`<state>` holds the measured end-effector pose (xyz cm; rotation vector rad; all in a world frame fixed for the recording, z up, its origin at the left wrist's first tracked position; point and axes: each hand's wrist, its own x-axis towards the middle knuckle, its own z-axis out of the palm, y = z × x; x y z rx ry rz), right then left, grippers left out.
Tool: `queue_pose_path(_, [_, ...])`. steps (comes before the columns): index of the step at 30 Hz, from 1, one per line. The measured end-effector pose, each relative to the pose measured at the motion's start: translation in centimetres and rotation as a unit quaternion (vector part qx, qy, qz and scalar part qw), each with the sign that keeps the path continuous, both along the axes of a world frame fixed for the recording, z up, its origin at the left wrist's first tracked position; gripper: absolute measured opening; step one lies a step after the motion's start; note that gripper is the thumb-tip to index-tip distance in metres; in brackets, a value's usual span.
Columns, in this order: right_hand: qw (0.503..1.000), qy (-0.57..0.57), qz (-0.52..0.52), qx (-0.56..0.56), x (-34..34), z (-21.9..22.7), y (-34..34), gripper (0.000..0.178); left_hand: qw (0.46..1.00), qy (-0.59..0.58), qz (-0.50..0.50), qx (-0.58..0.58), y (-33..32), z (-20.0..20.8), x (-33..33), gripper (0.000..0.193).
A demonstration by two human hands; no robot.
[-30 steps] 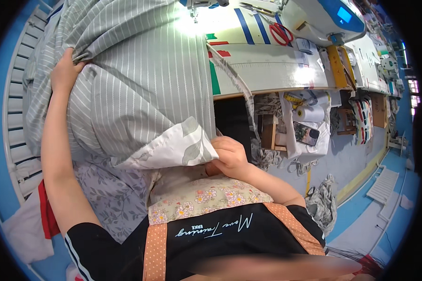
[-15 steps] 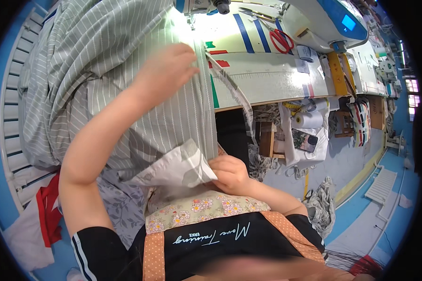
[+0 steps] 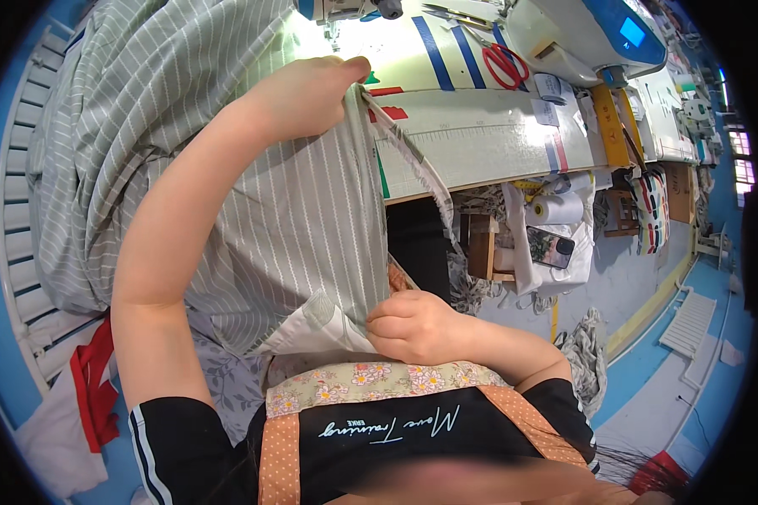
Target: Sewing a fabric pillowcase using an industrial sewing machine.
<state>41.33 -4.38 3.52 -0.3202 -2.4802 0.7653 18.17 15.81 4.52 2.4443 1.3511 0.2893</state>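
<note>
A large grey-green fabric with white stripes (image 3: 312, 210) spreads from the sewing machine's bed down to my lap. Close in front of the needle area (image 3: 332, 42), my left hand (image 3: 312, 97) is closed on the fabric near its right edge. The fingertips are partly hidden. My right hand (image 3: 413, 326) grips the same edge low down, by my waist, where a folded corner shows its white underside (image 3: 320, 328). A narrow fabric strip (image 3: 413, 156) hangs off the bed's edge, to the right of the striped fabric.
Red-handled scissors (image 3: 505, 66) lie on the machine table (image 3: 472, 126), with blue and red tape strips around. Beneath the table edge are a thread cone (image 3: 557, 209) and a phone (image 3: 550, 247). A white slatted rack (image 3: 17, 210) borders the fabric at left.
My left hand has moved up and slightly right toward the needle and closed on the fabric edge. My right hand keeps its hold; the fabric between them looks straighter and the folded corner lies lower.
</note>
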Motion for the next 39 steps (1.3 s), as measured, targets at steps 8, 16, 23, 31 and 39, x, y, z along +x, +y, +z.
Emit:
queue_pose_path(8, [0.995,-0.043,0.087,-0.036,-0.4,0.4,1.3,0.014,0.999,-0.014,-0.025,0.02,-0.2,-0.4,-0.1,0.021])
queue_pose_path(16, [0.983,-0.086,0.141,-0.075,-0.8,0.4,2.8,0.02,0.982,-0.15,-0.05,0.107,-3.4,-2.7,-1.1,0.015])
queue_pose_path(23, [0.905,-0.042,-0.415,0.087,0.6,1.9,9.9,0.027,0.966,-0.196,-0.067,0.155,-5.1,-3.1,-1.3,0.017])
queue_pose_path(31, [0.934,-0.023,-0.355,-0.013,0.5,0.4,12.3,0.021,0.954,-0.22,-0.079,0.187,-5.5,-3.1,-0.9,0.009])
queue_pose_path(39, [0.978,0.013,-0.194,0.071,-1.7,-0.2,13.1,0.022,0.957,-0.18,-0.106,0.201,-5.7,-3.5,-1.6,0.017])
